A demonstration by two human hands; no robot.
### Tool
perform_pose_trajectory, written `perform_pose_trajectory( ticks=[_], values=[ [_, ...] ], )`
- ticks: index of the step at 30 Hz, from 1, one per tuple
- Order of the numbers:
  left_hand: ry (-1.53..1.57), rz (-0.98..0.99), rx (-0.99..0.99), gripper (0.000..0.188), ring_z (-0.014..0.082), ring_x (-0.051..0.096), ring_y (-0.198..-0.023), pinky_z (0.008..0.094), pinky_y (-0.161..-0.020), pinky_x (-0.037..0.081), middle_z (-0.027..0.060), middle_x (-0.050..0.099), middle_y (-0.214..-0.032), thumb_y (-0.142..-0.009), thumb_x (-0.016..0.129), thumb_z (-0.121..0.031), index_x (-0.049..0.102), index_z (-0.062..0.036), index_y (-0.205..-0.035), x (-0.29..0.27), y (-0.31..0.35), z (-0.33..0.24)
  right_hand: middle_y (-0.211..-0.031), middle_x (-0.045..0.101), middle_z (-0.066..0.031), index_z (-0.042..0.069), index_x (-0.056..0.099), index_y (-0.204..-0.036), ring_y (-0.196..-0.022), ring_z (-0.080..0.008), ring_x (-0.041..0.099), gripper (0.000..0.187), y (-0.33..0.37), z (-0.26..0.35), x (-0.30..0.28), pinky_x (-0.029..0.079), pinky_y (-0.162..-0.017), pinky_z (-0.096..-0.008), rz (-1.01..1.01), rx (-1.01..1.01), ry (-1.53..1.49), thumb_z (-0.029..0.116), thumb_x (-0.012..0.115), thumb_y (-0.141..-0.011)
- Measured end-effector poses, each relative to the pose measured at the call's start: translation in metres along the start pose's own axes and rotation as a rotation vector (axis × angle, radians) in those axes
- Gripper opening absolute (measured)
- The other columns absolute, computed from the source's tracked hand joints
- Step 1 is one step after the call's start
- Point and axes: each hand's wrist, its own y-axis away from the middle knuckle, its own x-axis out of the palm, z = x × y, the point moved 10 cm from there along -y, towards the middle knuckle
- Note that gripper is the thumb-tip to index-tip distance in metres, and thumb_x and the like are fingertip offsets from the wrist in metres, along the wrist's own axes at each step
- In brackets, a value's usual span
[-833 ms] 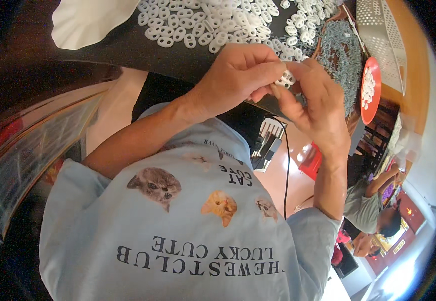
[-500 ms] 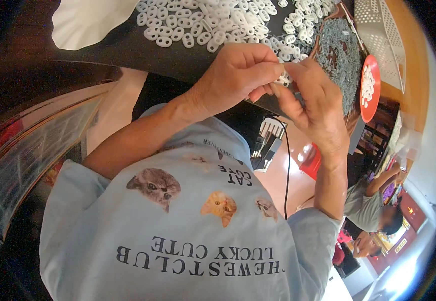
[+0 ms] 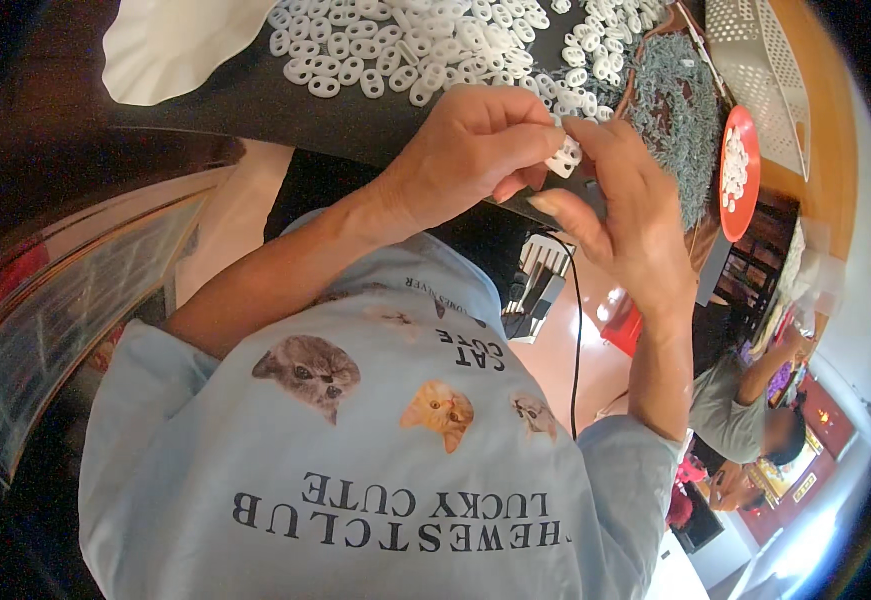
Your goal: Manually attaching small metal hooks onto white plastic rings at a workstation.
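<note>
A small white plastic piece with holes (image 3: 563, 158) is pinched between the thumb and fingers of my left hand (image 3: 480, 140), just past the near edge of the dark table. Around the same piece my right hand (image 3: 640, 205) is spread, its thumb standing well apart from the index finger, whose tip is close to the piece's upper side. Whether that fingertip touches it I cannot tell. Beyond my hands lies a heap of white oval pieces with two holes each (image 3: 405, 50). Smaller white two-holed pieces (image 3: 600, 50) are scattered to its right.
A white wavy-edged dish (image 3: 170, 50) stands at the far left. To the right are a heap of small grey parts (image 3: 670, 110), a red plate (image 3: 745, 215) with white bits, and a perforated white basket (image 3: 755, 60). A person in a grey shirt (image 3: 730, 415) is at the right.
My right thumb has moved down and away from the white piece, opening the right hand. More of the piece now shows. My left hand keeps its place.
</note>
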Motion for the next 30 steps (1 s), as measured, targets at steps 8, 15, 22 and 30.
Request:
perform_pose_trajectory(
  ticks=[8, 15, 22, 30],
  values=[
    [0.003, 0.027, -0.009, 0.018, 0.0022, 0.04, -0.049, 0.0189, -0.043, 0.029, -0.0045, 0.046, -0.058, -0.089, 0.053, -0.017, 0.057, -0.0047, -0.077, 0.002, 0.0, 0.004, -0.076, 0.052, -0.0127, 0.001, 0.052, -0.091, -0.063, -0.0315, 0.056, 0.032, 0.001, -0.003, 0.02, 0.045, -0.052, -0.039, 0.052, 0.009, 0.231, 0.03, 0.064, -0.084],
    [-0.033, 0.089, -0.035, 0.021, 0.0045, 0.037, -0.056, 0.0225, -0.05, 0.031, -0.0034, 0.039, -0.06, -0.088, 0.046, -0.013, 0.048, -0.004, -0.069, 0.011, -0.001, 0.007, -0.076, 0.05, -0.0176, -0.002, 0.05, -0.091, -0.065, -0.0379, 0.053, 0.027, 0.007, -0.01, 0.027, 0.044, -0.056, -0.0428, 0.115, -0.025, 0.034, 0.024, 0.057, -0.09],
    [-0.142, 0.065, 0.027, 0.021, 0.0057, 0.036, -0.057, 0.0247, -0.051, 0.031, -0.0024, 0.037, -0.06, -0.087, 0.044, -0.011, 0.043, -0.0034, -0.067, 0.014, -0.002, 0.004, -0.074, 0.051, -0.0187, -0.003, 0.049, -0.09, -0.065, -0.0389, 0.053, 0.025, 0.012, -0.011, 0.029, 0.043, -0.056, -0.0438, 0.08, -0.029, 0.002, 0.021, 0.057, -0.09],
    [-0.101, 0.071, -0.013, 0.022, 0.0053, 0.034, -0.057, 0.0252, -0.05, 0.029, -0.002, 0.035, -0.06, -0.085, 0.044, -0.01, 0.041, -0.0029, -0.065, 0.014, 0.003, 0.008, -0.074, 0.052, -0.0171, -0.004, 0.05, -0.089, -0.063, -0.0363, 0.053, 0.024, 0.014, -0.007, 0.033, 0.044, -0.054, -0.0422, 0.049, -0.101, -0.03, 0.016, 0.062, -0.085]
  ],
)
